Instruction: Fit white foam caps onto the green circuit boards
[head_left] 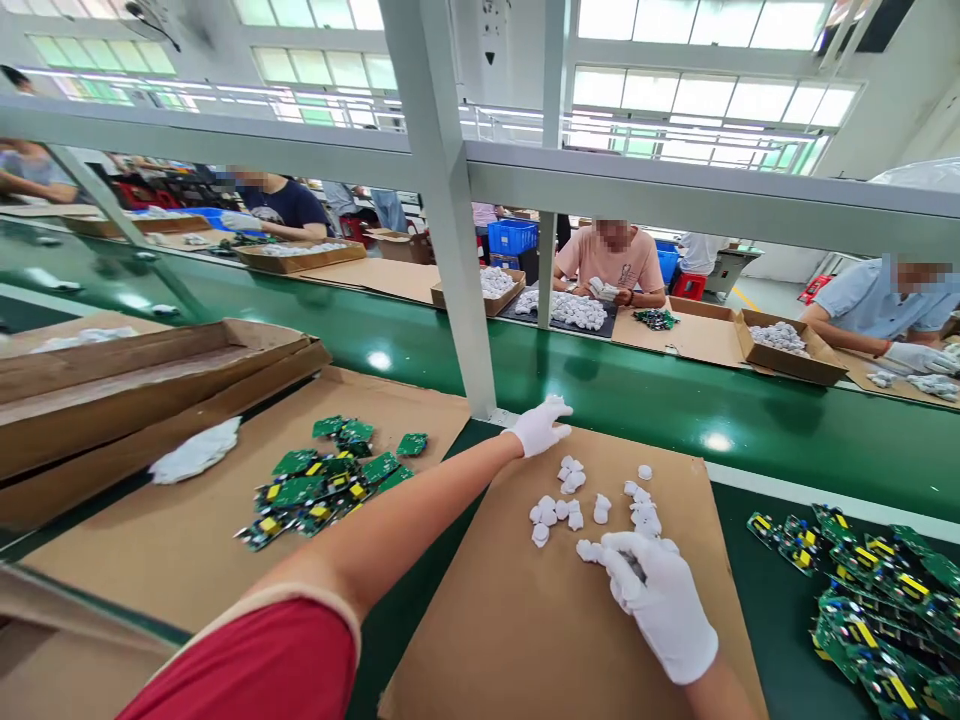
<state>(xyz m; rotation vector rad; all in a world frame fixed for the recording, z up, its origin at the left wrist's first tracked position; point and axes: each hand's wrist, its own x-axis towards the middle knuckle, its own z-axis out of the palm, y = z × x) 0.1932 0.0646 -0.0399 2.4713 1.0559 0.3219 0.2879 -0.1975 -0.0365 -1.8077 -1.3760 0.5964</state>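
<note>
My left hand, in a white glove, reaches across to the far edge of the cardboard sheet beside the green belt. Its fingers are stretched out, and nothing shows in them. My right hand, also gloved in white, is low over the sheet with thumb and fingers curled together. What it may hold is hidden by the fingers. Close to its fingertips lies a small white piece. More small white pieces lie in loose groups between my hands, and another cluster sits just beyond the right hand.
Green circuit boards are heaped on cardboard at left, more boards at right. A long cardboard box and a white glove lie left. A metal post rises before the green belt. Several co-workers sit across it.
</note>
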